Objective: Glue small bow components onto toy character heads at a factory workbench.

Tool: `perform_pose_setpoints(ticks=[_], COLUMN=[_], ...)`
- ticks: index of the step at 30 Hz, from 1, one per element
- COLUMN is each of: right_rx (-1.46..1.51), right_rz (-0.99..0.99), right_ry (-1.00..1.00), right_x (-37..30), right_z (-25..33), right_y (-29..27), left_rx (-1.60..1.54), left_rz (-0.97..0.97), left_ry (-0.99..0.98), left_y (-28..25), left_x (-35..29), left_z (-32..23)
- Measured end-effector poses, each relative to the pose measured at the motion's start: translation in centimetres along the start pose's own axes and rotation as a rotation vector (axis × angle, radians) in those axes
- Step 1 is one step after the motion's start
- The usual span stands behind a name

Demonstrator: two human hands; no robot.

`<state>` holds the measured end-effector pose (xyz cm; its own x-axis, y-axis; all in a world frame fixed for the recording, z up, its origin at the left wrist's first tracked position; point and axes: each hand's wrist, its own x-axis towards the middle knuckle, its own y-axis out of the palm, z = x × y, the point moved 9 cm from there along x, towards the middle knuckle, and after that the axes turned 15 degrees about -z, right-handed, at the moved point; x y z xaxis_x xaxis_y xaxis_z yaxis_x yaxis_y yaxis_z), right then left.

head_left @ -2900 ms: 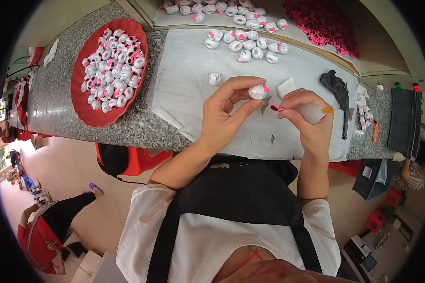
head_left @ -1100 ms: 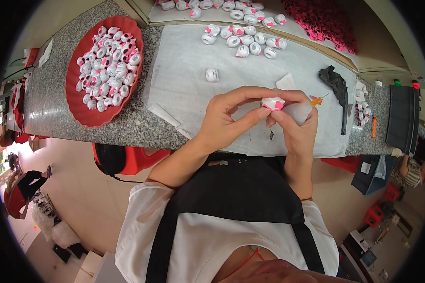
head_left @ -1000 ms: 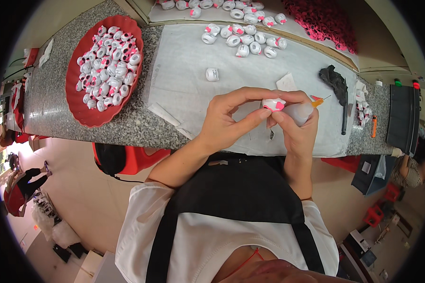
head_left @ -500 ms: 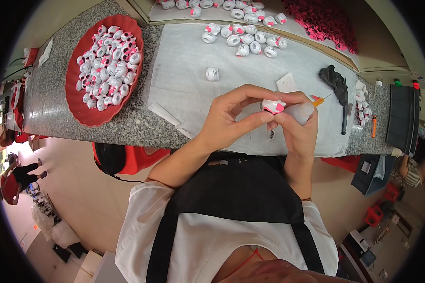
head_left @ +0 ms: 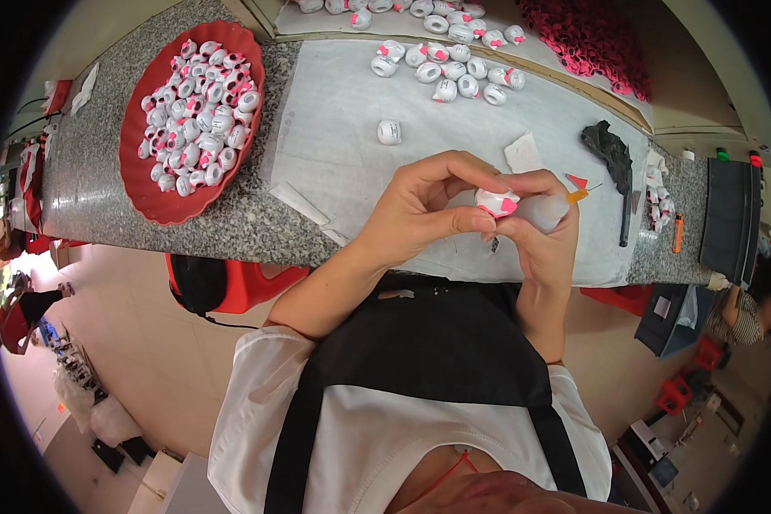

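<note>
Here, fingers (head_left: 464, 164) pinch 1 white-and-pink piece (head_left: 493, 202).

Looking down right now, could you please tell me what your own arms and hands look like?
The left hand and right hand are bare, with no gloves, rings or watch visible. The forearms are bare too, below short, loose white sleeves.

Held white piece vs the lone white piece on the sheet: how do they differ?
Support: the held piece is between the fingers of the left hand and right hand, which also holds a bottle; the lone piece lies untouched on the white sheet.
Colour: the held piece shows a pink patch; the lone piece shows no pink on its visible side.
Shared: both are white and rounded.
</note>
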<state>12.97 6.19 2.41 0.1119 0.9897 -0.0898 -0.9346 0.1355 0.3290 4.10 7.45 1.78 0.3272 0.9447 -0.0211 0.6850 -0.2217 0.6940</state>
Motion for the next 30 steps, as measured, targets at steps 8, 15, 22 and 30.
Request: perform_pose_setpoints(ticks=[8,15,22,30], right_rx=[0.113,-0.232,-0.273,-0.059], right_rz=[-0.045,-0.196,-0.272,-0.174], right_ry=[-0.018,-0.078,-0.102,-0.208], right_x=[-0.2,1.6,1.8,0.7], right_z=[0.2,-0.9,-0.5,0.5], right_y=[-0.2,-1.2,-3.3,-3.4], left_rx=[0.212,1.305,1.467,1.727], left_rz=[0.017,0.028,0.003,-0.125], left_ry=[0.158,0.412,0.699,0.716], left_y=[0.3,-1.2,-3.8,-6.3], left_x=[0.0,1.8,3.5,6.6], left_z=[-1.2,-3.7,-6.0,-6.9])
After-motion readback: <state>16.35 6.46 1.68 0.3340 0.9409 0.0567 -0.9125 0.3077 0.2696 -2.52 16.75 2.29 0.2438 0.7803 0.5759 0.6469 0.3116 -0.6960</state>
